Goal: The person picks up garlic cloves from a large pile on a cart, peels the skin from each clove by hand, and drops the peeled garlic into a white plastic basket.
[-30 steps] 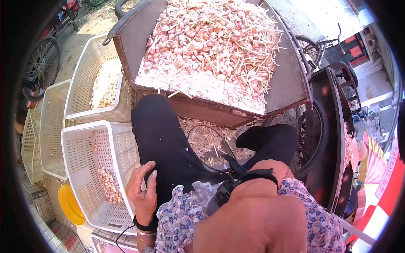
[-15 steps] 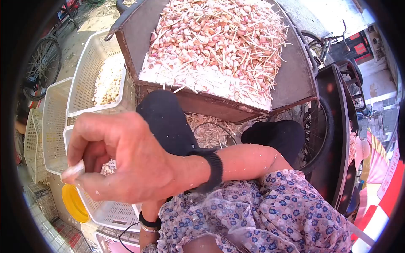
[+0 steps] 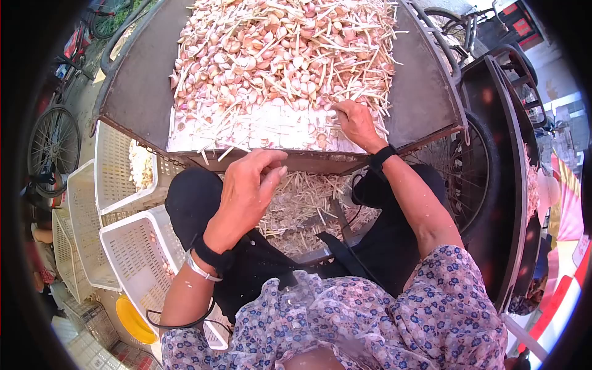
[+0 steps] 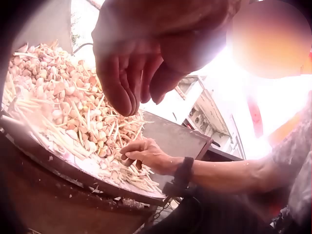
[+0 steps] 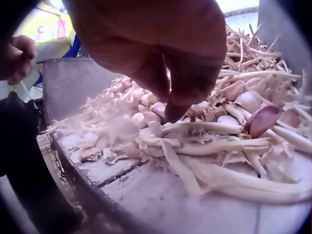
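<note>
A big heap of pinkish garlic cloves [image 3: 265, 58], mixed with dry stalks, lies on the cart bed in front of me. My right hand [image 3: 359, 125] reaches over the bed's near right part, bent fingers pointing down at the heap's edge. In the right wrist view its fingertips [image 5: 176, 111] are right at the cloves and pale stalks [image 5: 229, 146], with nothing visible between them. Just in front of the cart's near edge hangs my left hand [image 3: 246, 188], fingers loosely bent and holding nothing; the left wrist view shows its fingers [image 4: 124, 92] pointing downward.
White plastic crates [image 3: 139, 246] stand at my left, some with garlic inside, beside a yellow basin [image 3: 134, 319]. The cart's metal side wall [image 3: 425, 80] and a wheel [image 3: 475, 179] are on the right. Stalk litter [image 3: 296, 209] covers the ground between my knees.
My right hand, which pinched a small pale piece over the left crates, has swung right to the heap and no longer shows that piece. The left hand has risen to the cart's near edge.
</note>
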Demonstrator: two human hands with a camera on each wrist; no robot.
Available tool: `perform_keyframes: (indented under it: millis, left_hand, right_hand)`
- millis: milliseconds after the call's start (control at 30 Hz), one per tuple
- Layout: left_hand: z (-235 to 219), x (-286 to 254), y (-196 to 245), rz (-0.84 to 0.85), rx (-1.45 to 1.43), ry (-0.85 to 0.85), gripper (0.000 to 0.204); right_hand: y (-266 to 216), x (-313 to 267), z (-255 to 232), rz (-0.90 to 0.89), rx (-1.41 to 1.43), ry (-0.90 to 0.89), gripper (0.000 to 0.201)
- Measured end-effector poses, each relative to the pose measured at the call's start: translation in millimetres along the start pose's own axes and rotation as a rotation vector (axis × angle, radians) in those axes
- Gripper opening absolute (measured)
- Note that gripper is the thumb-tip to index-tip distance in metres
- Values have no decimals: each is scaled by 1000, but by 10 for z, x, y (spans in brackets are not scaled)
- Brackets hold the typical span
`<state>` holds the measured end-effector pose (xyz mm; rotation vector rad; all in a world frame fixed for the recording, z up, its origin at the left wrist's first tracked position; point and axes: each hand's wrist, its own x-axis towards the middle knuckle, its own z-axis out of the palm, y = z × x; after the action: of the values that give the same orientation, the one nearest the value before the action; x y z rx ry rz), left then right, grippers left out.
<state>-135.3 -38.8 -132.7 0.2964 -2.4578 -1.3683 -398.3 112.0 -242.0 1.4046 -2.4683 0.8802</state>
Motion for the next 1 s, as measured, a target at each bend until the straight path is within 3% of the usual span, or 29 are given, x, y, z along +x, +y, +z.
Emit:
perform_keyframes:
  millis: [167,200,300,433,533,567,667,767,900,1000]
  left_hand:
    - [1081,987,-959,276,293,96,21]
    - [1182,1073,-1030,238,350,59,20]
    - [1345,1193,-1091,159,458,-17,17]
    - [1365,1266,-1019,144,533,-45,11]
    - [1422,1293,-862,106,668,-22,11]
    - [1423,1298,-817,94,718,4,12]
    - [1299,1301,-785,-236,331,96,22]
    - [1084,1198,-718,-591,-690,159,28]
    - [780,835,-496,-479,-1099,172,28]
    - [596,490,-448,-328,-1273,217,36]
  right_hand:
    - [129,25,106,100,6,-189,21]
    - [36,51,11,98,-8,-210,18]
    - [86,119,62,121,-156,-265,19]
    - [83,83,93,92,-106,-152,20]
    - [77,24,69,87,-22,56,22]
    - [91,28,49,227,285,27,22]
    - [27,57,-233,581,1104,-73,22]
    - [-34,15,-412,543,1378,-14,16]
    - [-297,-23,-714,495,1744,-66,15]
    - [-556,-35,-1010,317,1950,-41,15]
